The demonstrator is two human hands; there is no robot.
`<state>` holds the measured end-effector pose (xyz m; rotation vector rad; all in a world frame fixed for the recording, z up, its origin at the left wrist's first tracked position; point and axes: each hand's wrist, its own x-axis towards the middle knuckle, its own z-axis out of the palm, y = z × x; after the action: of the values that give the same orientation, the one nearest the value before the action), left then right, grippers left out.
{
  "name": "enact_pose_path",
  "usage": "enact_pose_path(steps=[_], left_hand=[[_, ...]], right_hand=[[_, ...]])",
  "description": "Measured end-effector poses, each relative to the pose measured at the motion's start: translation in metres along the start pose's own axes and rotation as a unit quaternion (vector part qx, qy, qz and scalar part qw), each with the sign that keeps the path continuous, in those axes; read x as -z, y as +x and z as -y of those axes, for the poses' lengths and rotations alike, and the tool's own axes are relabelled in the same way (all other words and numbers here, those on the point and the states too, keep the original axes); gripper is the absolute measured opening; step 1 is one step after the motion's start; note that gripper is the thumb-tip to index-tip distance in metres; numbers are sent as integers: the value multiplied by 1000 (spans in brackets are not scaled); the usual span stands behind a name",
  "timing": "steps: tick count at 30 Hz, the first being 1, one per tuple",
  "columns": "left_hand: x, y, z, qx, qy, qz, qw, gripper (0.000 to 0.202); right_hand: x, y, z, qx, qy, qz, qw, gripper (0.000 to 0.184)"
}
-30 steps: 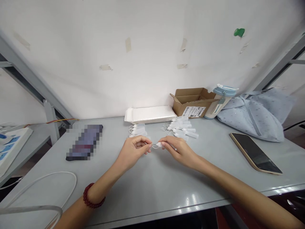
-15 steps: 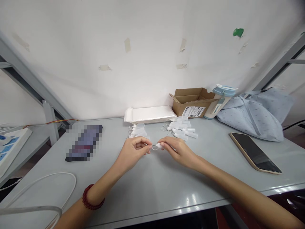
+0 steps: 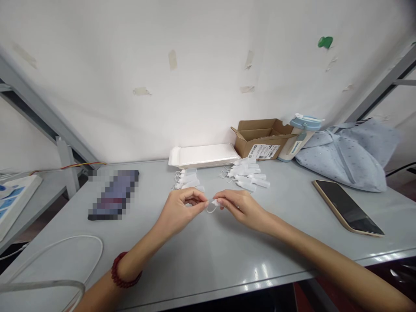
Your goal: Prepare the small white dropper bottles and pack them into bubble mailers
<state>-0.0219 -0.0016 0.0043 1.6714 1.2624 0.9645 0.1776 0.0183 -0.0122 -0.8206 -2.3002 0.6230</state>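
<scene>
My left hand (image 3: 182, 208) and my right hand (image 3: 242, 206) meet over the middle of the grey table (image 3: 211, 251). Both pinch a small white plastic piece with a thin loop (image 3: 212, 204) between their fingertips. The right fingers hold its white body, and the left fingers hold the loop end. Just behind the hands lie two groups of small white dropper bottles with loops, one on the left (image 3: 186, 178) and a larger one on the right (image 3: 248, 174). A red bead bracelet (image 3: 121, 273) is on my left wrist.
A white flat tray (image 3: 204, 156) lies against the wall, with an open cardboard box (image 3: 261, 138) and a blue-lidded cup (image 3: 300, 136) to its right. A phone (image 3: 347, 208) and light blue bag (image 3: 351, 154) sit right. A dark pixelated object (image 3: 113, 195) and white cable (image 3: 65, 251) lie left.
Both hands have stayed in place with small finger movements; the loop now hangs lower between the fingertips.
</scene>
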Motion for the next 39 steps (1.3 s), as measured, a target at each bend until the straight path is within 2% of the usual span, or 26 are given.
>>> enact_pose_path(steps=[9,14,20,27,29,34,39], left_hand=[[-3,0,7,-1,19,19,1000,4],[-6,0,9,20,-31,28,999,4],[-9,3,11,61,-95,73,991,10],[-2,4,11,57,-37,130,989,27],[1,5,9,51,-21,122,991,28],[13,7,1,42,-5,60,997,28],[15,7,-3,52,-32,52,997,26]], right_hand=[[-5,-2,0,-8,6,14,1000,26],[-8,-3,-2,-45,36,29,998,27],[-5,-2,-1,-87,55,35,994,24],[0,-1,1,-90,27,14,995,21],[0,-1,1,-85,24,9,996,22],[6,1,0,-90,30,-28,995,26],[7,2,-2,-63,29,-51,996,27]])
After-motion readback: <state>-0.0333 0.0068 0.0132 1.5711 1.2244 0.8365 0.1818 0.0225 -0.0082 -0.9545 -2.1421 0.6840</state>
